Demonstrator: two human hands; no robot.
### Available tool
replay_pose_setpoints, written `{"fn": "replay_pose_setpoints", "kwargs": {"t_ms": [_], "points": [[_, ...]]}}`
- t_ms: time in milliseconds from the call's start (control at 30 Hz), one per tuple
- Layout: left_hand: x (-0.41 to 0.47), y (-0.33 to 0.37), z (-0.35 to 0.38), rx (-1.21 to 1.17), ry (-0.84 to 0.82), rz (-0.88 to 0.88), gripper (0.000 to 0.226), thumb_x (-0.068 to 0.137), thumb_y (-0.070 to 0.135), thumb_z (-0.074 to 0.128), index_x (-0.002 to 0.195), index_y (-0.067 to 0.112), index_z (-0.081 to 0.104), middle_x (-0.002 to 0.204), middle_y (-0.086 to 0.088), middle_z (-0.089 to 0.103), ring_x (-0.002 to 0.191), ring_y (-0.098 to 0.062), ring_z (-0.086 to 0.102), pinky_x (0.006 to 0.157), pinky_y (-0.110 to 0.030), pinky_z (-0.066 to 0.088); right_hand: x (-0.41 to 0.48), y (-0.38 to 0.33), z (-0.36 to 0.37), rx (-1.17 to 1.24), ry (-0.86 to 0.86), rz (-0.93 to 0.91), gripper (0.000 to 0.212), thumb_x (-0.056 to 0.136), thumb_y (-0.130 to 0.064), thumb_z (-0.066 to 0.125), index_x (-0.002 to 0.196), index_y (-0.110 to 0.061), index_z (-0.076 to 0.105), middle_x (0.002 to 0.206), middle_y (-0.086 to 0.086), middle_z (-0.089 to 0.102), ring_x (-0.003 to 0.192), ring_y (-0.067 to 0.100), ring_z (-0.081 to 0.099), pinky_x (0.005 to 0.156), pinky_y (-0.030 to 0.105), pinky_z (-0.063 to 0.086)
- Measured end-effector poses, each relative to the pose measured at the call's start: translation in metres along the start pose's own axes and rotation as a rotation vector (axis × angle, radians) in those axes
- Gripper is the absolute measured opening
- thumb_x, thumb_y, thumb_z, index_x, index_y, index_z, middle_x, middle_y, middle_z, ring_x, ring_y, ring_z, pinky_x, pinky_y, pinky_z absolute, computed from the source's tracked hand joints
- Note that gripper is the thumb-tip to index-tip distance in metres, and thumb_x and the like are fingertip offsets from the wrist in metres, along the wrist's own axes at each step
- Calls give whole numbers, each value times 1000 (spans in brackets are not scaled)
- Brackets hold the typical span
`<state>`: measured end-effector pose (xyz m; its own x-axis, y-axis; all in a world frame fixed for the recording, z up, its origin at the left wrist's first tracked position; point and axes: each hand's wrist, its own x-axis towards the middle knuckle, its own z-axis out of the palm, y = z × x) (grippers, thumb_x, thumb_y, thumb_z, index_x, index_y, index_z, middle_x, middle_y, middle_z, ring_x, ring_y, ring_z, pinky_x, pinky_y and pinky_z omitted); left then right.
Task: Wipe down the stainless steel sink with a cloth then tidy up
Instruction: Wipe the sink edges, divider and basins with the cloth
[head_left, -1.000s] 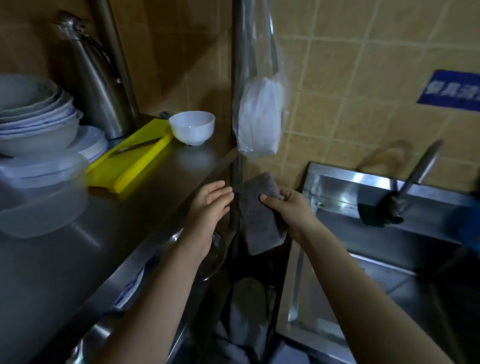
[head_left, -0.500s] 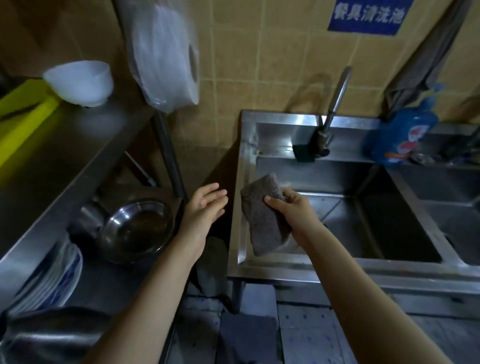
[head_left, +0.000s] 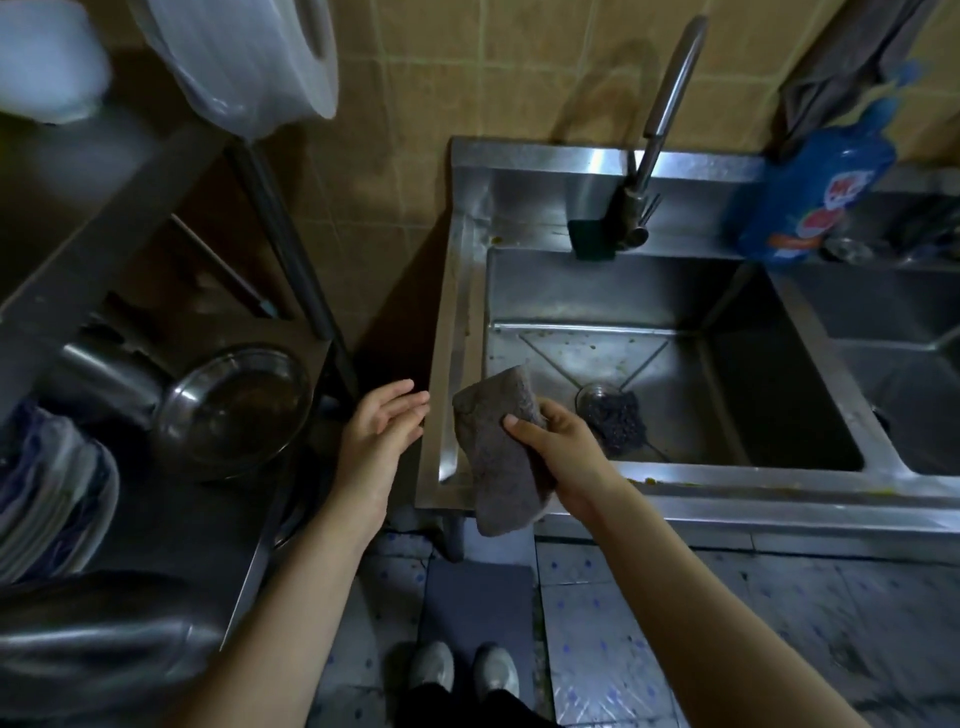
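My right hand (head_left: 553, 447) grips a grey cloth (head_left: 498, 452) that hangs down over the front left corner of the stainless steel sink (head_left: 727, 483). My left hand (head_left: 382, 431) hovers open just left of the sink's left rim, palm turned toward the cloth, holding nothing. In the basin, a dark scouring pad (head_left: 618, 418) lies on the drain. Food specks dot the basin floor and the rims. The tap (head_left: 652, 145) rises at the back.
A blue detergent bottle (head_left: 810, 192) stands at the back right, next to a second basin (head_left: 909, 364). Left of the sink, a steel shelf holds a metal bowl (head_left: 234, 410) and stacked plates (head_left: 49, 493). A bagged paper roll (head_left: 249, 62) hangs above. My shoes (head_left: 462, 675) stand on a floor mat.
The view has swung right and down from the worktop to the sink. Both hands moved with it, the right still gripping the cloth, now over the sink's front left corner.
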<state>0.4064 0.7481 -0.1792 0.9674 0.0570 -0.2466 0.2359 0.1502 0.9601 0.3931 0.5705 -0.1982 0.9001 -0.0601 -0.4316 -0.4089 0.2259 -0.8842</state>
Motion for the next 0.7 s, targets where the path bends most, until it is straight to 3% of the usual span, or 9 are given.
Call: {"fn": "replay_pose_setpoints", "kwargs": {"t_ms": [133,200,267,333,367,533,633,700], "points": [[5,-4,-9,-1,16,-2,22,91,2,48,103,18,57,102,-3,64,101,-15,60,94,-34,46,2,9,13,159,-81,35,22,89,-9,58,110,-1,58,95,12,70,86,22,67,69,30,55],[9,-9,-13,23,12,-26,22,90,2,49,98,21,57,101,-2,64,102,-16,60,93,-35,46,5,16,19,174,-36,110,22,89,-11,59,109,0,59,94,12,70,85,23,68,68,31,56],[14,-17,-17,50,-7,-53,22,89,3,51,96,23,58,101,-1,64,105,-19,59,91,-34,46,12,25,21,-160,100,123,25,86,-14,64,106,2,61,92,10,68,86,24,65,72,33,53],[19,-27,-22,99,-36,-78,20,90,4,52,100,21,57,102,0,64,105,-18,58,88,-30,47,19,36,19,-618,179,50,23,84,-16,66,101,-1,62,86,3,62,82,18,58,69,26,43],[20,-33,-23,127,-45,-90,20,90,5,52,104,18,57,103,-1,63,105,-17,58,86,-27,47,20,40,18,-738,204,21,22,84,-17,66,101,-4,62,85,1,59,81,16,54,67,23,38],[26,-54,-27,209,-63,-133,26,90,3,52,116,8,54,104,-1,61,99,-10,56,85,-20,46,25,60,9,-1091,300,-47,29,84,-31,64,105,-11,60,105,8,61,100,29,51,73,31,37],[29,-60,-24,254,-73,-139,28,90,3,52,118,5,53,109,-4,60,97,-8,54,88,-22,44,27,62,5,-1245,359,12,56,83,-44,63,131,-20,47,127,6,48,115,30,41,91,38,37],[31,-63,-21,266,-62,-136,28,90,1,52,117,5,54,114,-8,59,102,-12,54,89,-23,41,23,62,5,-1252,397,-29,63,82,-44,63,137,-23,41,133,6,42,118,30,37,95,38,33]]}}
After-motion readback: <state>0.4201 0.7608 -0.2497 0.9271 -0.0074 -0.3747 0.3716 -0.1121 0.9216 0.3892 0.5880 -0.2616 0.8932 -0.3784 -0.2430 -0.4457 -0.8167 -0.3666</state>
